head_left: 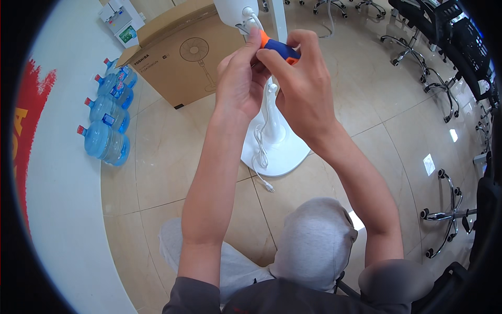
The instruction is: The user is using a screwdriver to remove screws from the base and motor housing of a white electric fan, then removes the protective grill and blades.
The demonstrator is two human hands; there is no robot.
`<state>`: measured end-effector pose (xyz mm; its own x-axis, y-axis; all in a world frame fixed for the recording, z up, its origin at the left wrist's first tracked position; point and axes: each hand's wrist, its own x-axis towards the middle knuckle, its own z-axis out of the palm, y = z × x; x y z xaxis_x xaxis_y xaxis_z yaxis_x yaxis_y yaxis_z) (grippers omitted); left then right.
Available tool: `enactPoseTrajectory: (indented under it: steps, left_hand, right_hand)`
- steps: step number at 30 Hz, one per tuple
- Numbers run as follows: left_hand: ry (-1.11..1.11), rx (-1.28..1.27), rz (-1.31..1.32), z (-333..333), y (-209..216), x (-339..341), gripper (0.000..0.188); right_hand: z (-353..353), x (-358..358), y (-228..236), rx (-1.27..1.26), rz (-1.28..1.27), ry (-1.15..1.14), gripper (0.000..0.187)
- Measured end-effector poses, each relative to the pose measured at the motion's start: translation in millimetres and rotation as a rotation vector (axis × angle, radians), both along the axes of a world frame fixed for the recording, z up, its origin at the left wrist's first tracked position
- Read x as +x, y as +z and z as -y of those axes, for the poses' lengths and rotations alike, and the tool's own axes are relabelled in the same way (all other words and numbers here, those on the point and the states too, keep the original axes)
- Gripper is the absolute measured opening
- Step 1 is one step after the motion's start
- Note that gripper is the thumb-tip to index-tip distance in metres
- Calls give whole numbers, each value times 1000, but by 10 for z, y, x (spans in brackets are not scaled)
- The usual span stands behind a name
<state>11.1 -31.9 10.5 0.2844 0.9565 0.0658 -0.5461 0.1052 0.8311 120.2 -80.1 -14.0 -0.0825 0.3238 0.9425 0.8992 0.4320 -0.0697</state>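
Observation:
A screwdriver with a blue and orange handle (282,49) is held up in front of me, tilted toward a white fan's head (234,11). My left hand (243,78) is closed around its front part, the thumb pressed by the orange collar. My right hand (306,86) grips the rear of the handle between thumb and fingers. Past my thumb a small metal part shows at the fan head's underside; its exact contact is unclear. Below, the fan's round white base (290,159) stands on the floor, with a bundled white cord (261,146) hanging down to a plug (269,187).
Behind the fan stands a large cardboard box (172,63) with a fan drawing. Several blue water bottles (104,141) line the left wall, near a white water dispenser (120,21). Wheeled office chairs (449,212) stand along the right. My grey-trousered knee (314,235) is below my hands.

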Motion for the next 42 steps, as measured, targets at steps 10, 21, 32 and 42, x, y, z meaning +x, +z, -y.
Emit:
enactPoseTrajectory:
  steps: [10, 21, 32, 42]
  left_hand:
    - [-101, -65, 164, -43, -49, 24, 32]
    - [-97, -23, 56, -145, -94, 46, 30]
    - [-78, -12, 154, -145, -83, 79, 35]
    - [-133, -40, 177, -274, -167, 36, 36]
  right_hand:
    - [123, -173, -28, -277, -343, 77, 24]
    - [17, -40, -118, -35, -92, 5, 33]
    - [67, -15, -20, -155, -223, -64, 35]
    - [86, -9, -28, -42, -278, 44, 27]
